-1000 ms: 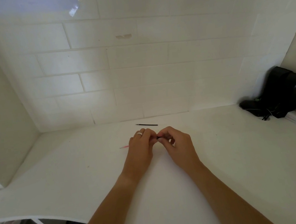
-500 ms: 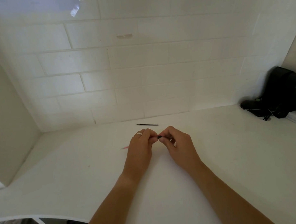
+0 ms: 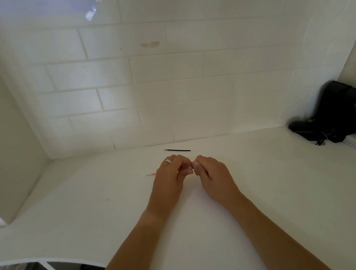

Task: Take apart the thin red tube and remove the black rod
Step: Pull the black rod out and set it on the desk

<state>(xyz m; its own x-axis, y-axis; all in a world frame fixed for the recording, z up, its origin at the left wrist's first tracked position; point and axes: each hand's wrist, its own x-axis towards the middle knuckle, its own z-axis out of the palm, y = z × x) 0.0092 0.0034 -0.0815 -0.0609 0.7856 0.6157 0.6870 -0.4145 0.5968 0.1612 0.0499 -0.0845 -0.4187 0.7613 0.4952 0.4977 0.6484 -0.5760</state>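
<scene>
Left hand [image 3: 169, 176] clenched on the thin red tube [image 3: 151, 174], whose tip protrudes leftward from its grip. Right hand [image 3: 214, 175] pinched closed at the fingertips, contents indiscernible. Black rod [image 3: 177, 150] lies on white worktop [image 3: 270, 190] just beyond both hands.

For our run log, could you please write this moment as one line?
left hand: pinching red tube | right hand: fingertips at tube's other end | black rod: on table behind hands

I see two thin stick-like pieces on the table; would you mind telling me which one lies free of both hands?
The black rod, lying alone beyond the knuckles near the wall. The thin red tube pokes out from the left hand, which holds it.
</scene>
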